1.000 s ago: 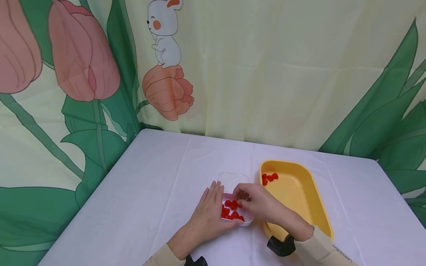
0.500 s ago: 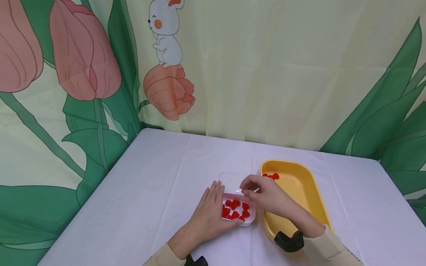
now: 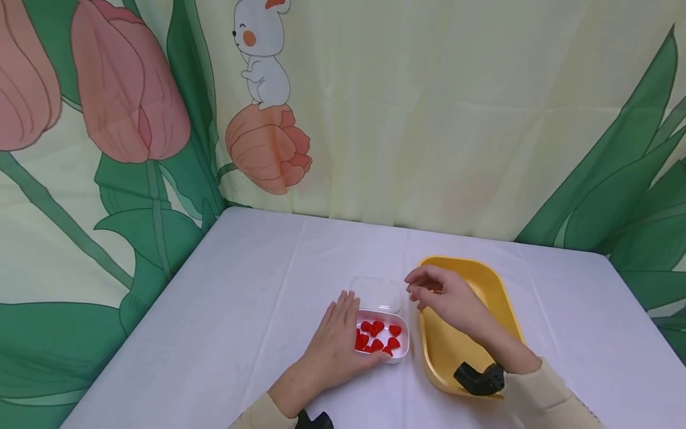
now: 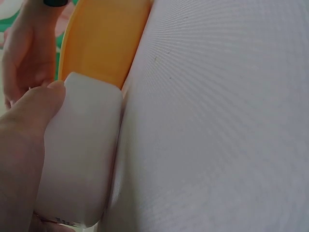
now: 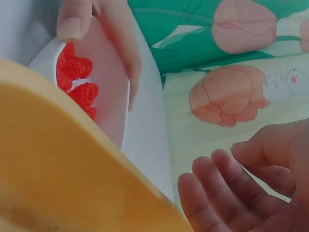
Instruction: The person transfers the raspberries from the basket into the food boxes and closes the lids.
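My left hand [image 3: 336,341] holds a small white plastic box [image 3: 404,345], its thumb over the near rim and its fingers along the left side. Several red raspberries [image 3: 393,343] lie inside, their bumpy skin plain in the right wrist view. The outer wall of the box [image 4: 82,150] fills much of the left wrist view. Over the left edge of a yellow tray [image 3: 450,351] hovers my right hand [image 3: 452,302], fingers loosely bent and nothing between them. That hand hides the tray's far left corner in the head view.
A clear lid [image 3: 375,293] lies behind the white box on the white tablecloth [image 3: 300,268]. The tray stands just right of the box. A printed curtain [image 3: 429,119] hangs behind the table.
My right hand has moved from inside the white box up and right to the tray's left edge. Two more raspberries show at the box's right side. The left hand stays put.
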A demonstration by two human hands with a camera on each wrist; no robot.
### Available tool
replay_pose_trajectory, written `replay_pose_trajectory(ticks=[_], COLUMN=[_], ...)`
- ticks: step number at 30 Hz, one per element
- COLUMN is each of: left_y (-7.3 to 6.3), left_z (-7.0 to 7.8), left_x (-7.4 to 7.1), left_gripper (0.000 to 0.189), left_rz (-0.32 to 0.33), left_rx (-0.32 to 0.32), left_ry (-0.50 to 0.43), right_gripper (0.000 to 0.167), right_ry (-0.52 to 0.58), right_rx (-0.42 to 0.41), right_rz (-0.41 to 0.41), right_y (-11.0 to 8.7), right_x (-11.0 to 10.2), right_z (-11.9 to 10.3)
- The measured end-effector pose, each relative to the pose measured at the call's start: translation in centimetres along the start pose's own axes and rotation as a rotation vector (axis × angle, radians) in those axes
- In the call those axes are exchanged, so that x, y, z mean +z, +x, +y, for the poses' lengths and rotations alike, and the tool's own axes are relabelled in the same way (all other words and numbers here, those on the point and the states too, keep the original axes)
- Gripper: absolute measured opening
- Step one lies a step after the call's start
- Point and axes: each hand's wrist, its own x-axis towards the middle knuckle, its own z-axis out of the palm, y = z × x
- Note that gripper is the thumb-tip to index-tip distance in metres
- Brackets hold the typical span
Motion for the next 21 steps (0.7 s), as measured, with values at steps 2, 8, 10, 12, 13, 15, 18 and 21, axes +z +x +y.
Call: replay_pose_trajectory(ticks=[2,8,10,12,13,15,18,21], left_y=[0.0,-0.1,-0.1,-0.1,-0.1,-0.1,-0.2,-0.2], left_z=[0.0,-0.1,-0.1,-0.1,-0.1,-0.2,-0.2,-0.1], left_x=[0.0,0.1,0.1,0.1,0.1,0.1,0.1,0.0], left_gripper=[0.112,0.112,0.111,0.111,0.111,0.111,0.111,0.111], left_rz=[0.004,0.008,0.014,0.015,0.014,0.012,0.009,0.016], left_rx=[0.002,0.006,0.012,0.013,0.012,0.008,0.001,0.01], left_ry=[0.003,0.003,0.006,0.008,0.009,0.013,0.012,0.016], right_gripper=[0.02,0.019,0.021,0.023,0.024,0.026,0.028,0.03], right_ry=[0.007,0.029,0.027,0.032,0.037,0.048,0.057,0.052], right_rx=[0.001,0.004,0.004,0.015,0.025,0.05,0.09,0.12], right_rz=[0.012,0.047,0.058,0.064,0.068,0.075,0.089,0.104], right_y=[0.0,0.3,0.4,0.5,0.6,0.6,0.7,0.8], right_x=[-0.4,-1.1,-1.3,-1.5,-1.7,-1.9,-2.2,-2.5], right_z=[0.2,1.1,1.4,1.7,1.9,2.0,2.3,2.6])
